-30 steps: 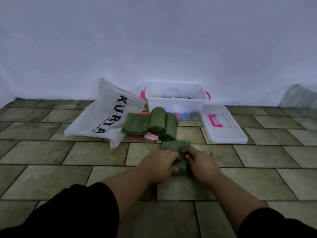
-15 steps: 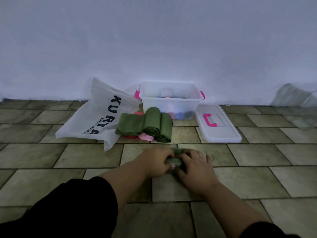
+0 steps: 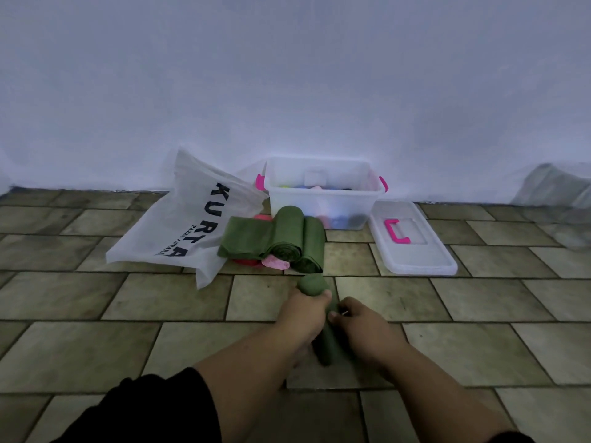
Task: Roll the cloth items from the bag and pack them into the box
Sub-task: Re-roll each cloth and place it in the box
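Note:
A rolled green cloth (image 3: 314, 284) lies lengthwise on the tiled floor between my hands. My left hand (image 3: 304, 314) grips its far end, and my right hand (image 3: 361, 327) pinches its side with fingertips. Farther back lies a pile of green cloths (image 3: 278, 239) over pink and red pieces. A white bag (image 3: 188, 219) printed KURTA lies to the left of the pile. The clear plastic box (image 3: 323, 199) with pink latches stands against the wall, with several coloured rolls inside.
The box's clear lid (image 3: 412, 247) with a pink handle lies flat on the floor to the right of the box. A white wall rises behind everything. A crumpled clear plastic sheet (image 3: 556, 183) sits at the far right.
The flat green cloth has become a tight roll. My hands shifted from pressing it down together to holding the roll, left hand on its far end.

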Tool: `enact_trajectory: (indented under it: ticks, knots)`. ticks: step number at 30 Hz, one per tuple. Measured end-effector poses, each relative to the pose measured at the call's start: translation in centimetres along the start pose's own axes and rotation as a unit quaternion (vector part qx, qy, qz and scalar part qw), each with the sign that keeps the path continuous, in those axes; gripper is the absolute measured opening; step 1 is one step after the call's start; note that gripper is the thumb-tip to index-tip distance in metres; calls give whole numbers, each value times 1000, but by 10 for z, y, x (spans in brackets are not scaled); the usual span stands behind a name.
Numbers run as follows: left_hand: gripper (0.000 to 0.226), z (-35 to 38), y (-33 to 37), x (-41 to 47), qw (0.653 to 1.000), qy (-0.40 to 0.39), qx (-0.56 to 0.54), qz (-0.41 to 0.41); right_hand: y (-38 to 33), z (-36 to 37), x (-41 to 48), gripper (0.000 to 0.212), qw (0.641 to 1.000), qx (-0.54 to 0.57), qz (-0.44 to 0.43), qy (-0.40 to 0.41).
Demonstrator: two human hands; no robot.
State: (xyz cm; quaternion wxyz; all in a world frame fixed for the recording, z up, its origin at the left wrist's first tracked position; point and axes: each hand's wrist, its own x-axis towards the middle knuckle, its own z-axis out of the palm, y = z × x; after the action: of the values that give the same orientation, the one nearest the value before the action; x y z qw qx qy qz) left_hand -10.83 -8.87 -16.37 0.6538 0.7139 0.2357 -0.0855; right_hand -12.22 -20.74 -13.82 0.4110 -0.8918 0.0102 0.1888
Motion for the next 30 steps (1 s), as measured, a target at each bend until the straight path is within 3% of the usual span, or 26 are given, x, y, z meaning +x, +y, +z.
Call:
enact_trajectory:
  ticks: [4,7,11,14,17,19,21,25,27,30]
  knots:
    - [34,-7,-7,-3,980,-42,-196,-7,7,5,-8,11,987,155,-32,-7]
    - [50,-14,-5,-6,966,-87,-234,66,13,-6,-2,46,965,249,-49,-67]
    - [54,-18,13,-4,960,-104,-105,238,7,-9,11,66,966,178,-158,-104]
    - [54,-25,44,3,938,-86,34,333,-2,-10,27,57,960,180,-209,-41]
    - [56,-38,82,29,898,-9,170,405,-15,-24,51,44,957,205,-206,-15]
    - [58,-50,111,58,888,56,238,389,-30,-40,72,40,952,226,-204,16]
    - [67,-62,138,94,870,115,358,318,-51,-60,98,32,949,218,-210,89]
    - [83,-73,161,146,846,91,493,178,-104,-99,159,23,936,154,-204,244]
    - [83,-70,158,159,846,80,501,165,-128,-110,194,23,950,133,-157,237]
    - [79,-67,146,167,841,89,505,174,-155,-105,238,37,987,12,-73,141]
